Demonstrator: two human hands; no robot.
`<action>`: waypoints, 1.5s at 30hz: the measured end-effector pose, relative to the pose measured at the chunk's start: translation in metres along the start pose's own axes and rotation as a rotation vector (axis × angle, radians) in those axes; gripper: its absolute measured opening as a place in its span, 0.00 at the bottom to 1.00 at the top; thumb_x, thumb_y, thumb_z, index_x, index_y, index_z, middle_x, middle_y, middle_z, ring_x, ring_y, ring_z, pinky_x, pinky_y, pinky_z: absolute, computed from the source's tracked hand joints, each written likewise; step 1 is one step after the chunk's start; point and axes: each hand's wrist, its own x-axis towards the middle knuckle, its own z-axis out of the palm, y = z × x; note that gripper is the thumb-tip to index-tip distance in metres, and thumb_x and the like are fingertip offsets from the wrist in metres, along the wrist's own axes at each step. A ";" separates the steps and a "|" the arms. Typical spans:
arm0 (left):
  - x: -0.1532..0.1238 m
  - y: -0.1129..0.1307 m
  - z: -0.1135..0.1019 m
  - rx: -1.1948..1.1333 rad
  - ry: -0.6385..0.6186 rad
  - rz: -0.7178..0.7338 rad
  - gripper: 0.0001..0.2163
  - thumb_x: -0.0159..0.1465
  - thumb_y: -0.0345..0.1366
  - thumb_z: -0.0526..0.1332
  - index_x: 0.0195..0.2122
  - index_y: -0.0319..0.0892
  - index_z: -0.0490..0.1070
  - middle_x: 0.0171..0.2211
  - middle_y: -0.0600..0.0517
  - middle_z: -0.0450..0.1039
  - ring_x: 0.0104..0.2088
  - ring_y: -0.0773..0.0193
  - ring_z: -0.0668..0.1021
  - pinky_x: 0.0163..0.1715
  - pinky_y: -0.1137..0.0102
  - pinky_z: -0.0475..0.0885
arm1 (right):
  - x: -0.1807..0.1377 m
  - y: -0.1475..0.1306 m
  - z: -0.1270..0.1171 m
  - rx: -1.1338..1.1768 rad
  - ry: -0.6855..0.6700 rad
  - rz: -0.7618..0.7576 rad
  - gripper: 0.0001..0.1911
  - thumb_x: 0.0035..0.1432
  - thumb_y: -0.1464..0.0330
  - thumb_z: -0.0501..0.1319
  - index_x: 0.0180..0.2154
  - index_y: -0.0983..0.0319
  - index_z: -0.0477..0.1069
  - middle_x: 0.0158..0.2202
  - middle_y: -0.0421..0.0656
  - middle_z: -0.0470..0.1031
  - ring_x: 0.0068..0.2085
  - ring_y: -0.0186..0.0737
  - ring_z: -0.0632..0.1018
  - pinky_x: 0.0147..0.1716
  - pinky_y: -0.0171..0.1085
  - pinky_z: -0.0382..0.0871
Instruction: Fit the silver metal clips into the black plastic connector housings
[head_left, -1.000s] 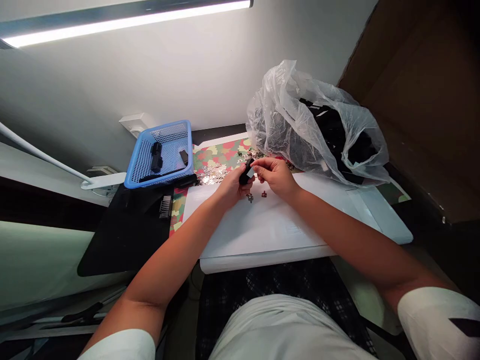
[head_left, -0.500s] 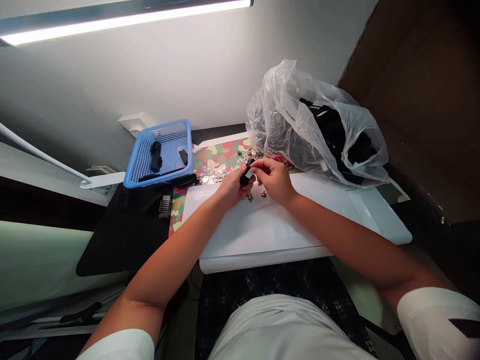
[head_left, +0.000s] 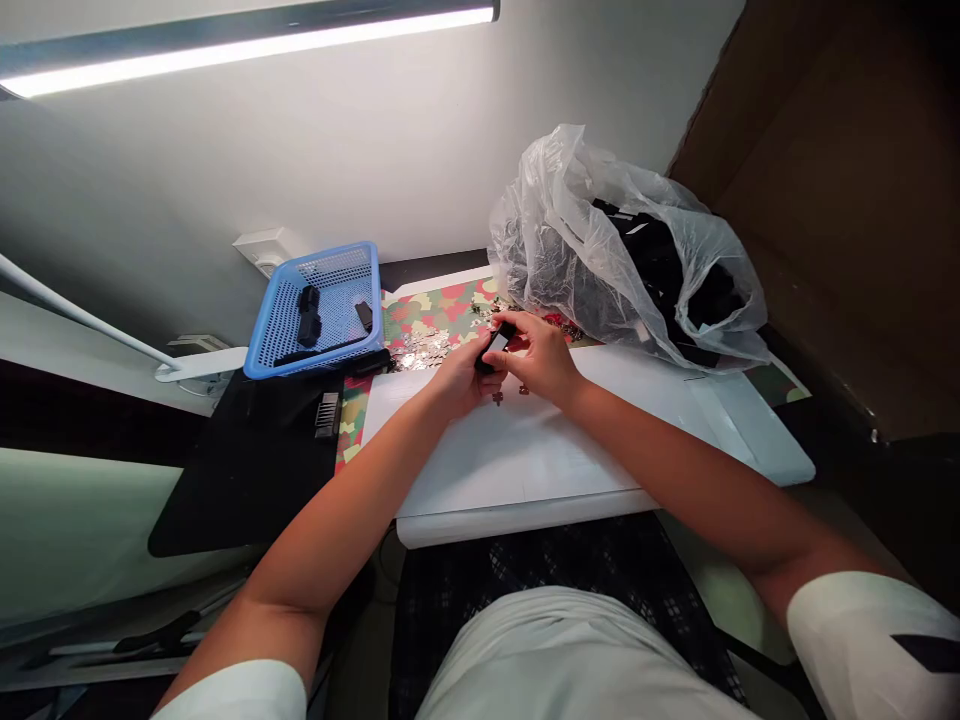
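My left hand [head_left: 459, 372] grips a small black part [head_left: 494, 344] with a pale face, holding it just above the white board [head_left: 540, 460]. My right hand [head_left: 541, 355] meets it from the right, its fingertips pinched on the part's upper end. Two tiny metal pieces [head_left: 508, 394] lie on the board right below both hands. A heap of small shiny metal pieces [head_left: 429, 347] lies on the camouflage mat [head_left: 427, 312] just behind my left hand.
A blue mesh basket [head_left: 319, 308] with black parts stands at the back left. A black comb-like part [head_left: 328, 414] lies on a black mat [head_left: 247, 450]. A clear plastic bag [head_left: 622, 260] full of black parts fills the back right. A white lamp arm [head_left: 82, 325] crosses the left.
Both hands stay together on the black part; my right fingers have closed further over its top end. The view has shifted slightly.
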 end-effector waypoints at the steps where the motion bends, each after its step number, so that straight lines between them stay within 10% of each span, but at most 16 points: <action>1: 0.000 0.000 0.000 0.005 -0.022 -0.015 0.12 0.65 0.44 0.60 0.34 0.39 0.70 0.18 0.58 0.56 0.15 0.75 0.57 0.13 0.80 0.52 | 0.002 0.002 0.000 0.047 0.004 0.043 0.22 0.55 0.55 0.66 0.48 0.59 0.75 0.46 0.46 0.79 0.43 0.45 0.79 0.45 0.45 0.77; 7: 0.000 0.009 -0.003 -0.026 -0.097 0.010 0.14 0.69 0.43 0.55 0.39 0.37 0.72 0.20 0.57 0.59 0.15 0.75 0.59 0.13 0.80 0.54 | 0.007 -0.002 -0.020 -0.036 0.026 0.120 0.18 0.66 0.57 0.56 0.43 0.61 0.78 0.43 0.46 0.79 0.39 0.40 0.78 0.39 0.40 0.73; 12: 0.000 0.020 -0.011 -0.167 0.018 0.212 0.13 0.70 0.40 0.52 0.43 0.39 0.72 0.24 0.55 0.66 0.19 0.74 0.68 0.18 0.78 0.65 | 0.001 -0.031 -0.047 -0.575 -0.644 0.070 0.09 0.50 0.67 0.72 0.36 0.61 0.81 0.39 0.45 0.79 0.41 0.43 0.77 0.37 0.37 0.66; 15: 0.001 0.020 -0.013 -0.180 0.025 0.202 0.12 0.70 0.40 0.53 0.44 0.39 0.73 0.27 0.54 0.69 0.20 0.73 0.71 0.19 0.77 0.67 | -0.001 -0.040 -0.048 -0.663 -0.827 0.139 0.05 0.51 0.71 0.70 0.34 0.61 0.82 0.38 0.45 0.79 0.40 0.42 0.77 0.36 0.36 0.64; 38: 0.004 0.014 -0.015 -0.116 -0.078 0.157 0.13 0.66 0.41 0.60 0.46 0.38 0.72 0.27 0.54 0.71 0.22 0.72 0.72 0.23 0.76 0.69 | -0.003 -0.037 -0.046 -0.647 -0.951 0.049 0.06 0.57 0.77 0.58 0.35 0.64 0.72 0.42 0.47 0.74 0.38 0.38 0.72 0.34 0.33 0.59; 45: 0.006 0.009 -0.011 0.056 0.019 0.321 0.14 0.58 0.38 0.68 0.43 0.40 0.72 0.33 0.51 0.77 0.23 0.70 0.77 0.19 0.77 0.66 | 0.003 -0.020 -0.051 -0.202 -0.539 0.124 0.12 0.55 0.74 0.60 0.43 0.61 0.75 0.33 0.41 0.79 0.34 0.36 0.77 0.36 0.35 0.67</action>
